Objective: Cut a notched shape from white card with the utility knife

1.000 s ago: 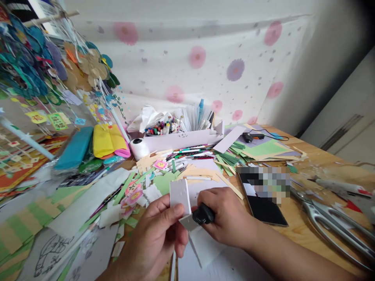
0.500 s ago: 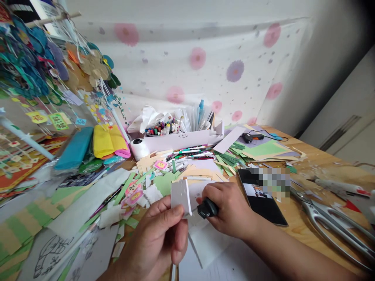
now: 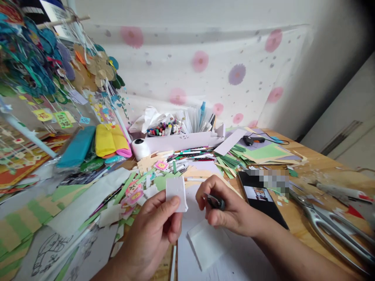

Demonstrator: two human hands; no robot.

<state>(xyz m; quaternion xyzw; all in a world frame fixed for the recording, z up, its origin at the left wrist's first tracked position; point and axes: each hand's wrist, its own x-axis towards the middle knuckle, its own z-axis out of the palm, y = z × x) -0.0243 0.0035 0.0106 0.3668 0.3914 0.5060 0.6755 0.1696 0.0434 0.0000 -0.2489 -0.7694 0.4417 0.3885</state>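
Note:
Between the thumb and fingers of my left hand (image 3: 162, 218) is a small folded piece of white card (image 3: 175, 192), held up above the work surface. Just to its right, my right hand (image 3: 227, 205) curls around a small black tool (image 3: 216, 201). Most of the tool lies hidden in my fingers, so its kind cannot be made out. The tool and the card are apart. Below both hands, a square of white translucent paper (image 3: 208, 242) lies on a pale sheet (image 3: 249, 255).
Paper scraps (image 3: 137, 191) cover the left and middle of the table. To the right lie a phone (image 3: 260, 201), large metal scissors (image 3: 319, 230) and a glue gun (image 3: 253, 139). A pen box (image 3: 181, 141) stands behind, beside a thread spool (image 3: 141, 150). Paper crafts (image 3: 101, 66) hang at left.
The card in my left hand has shifted slightly left and turned flatter toward me. My right hand has drawn away from it to the right, its fingers loosened and the black tool turned.

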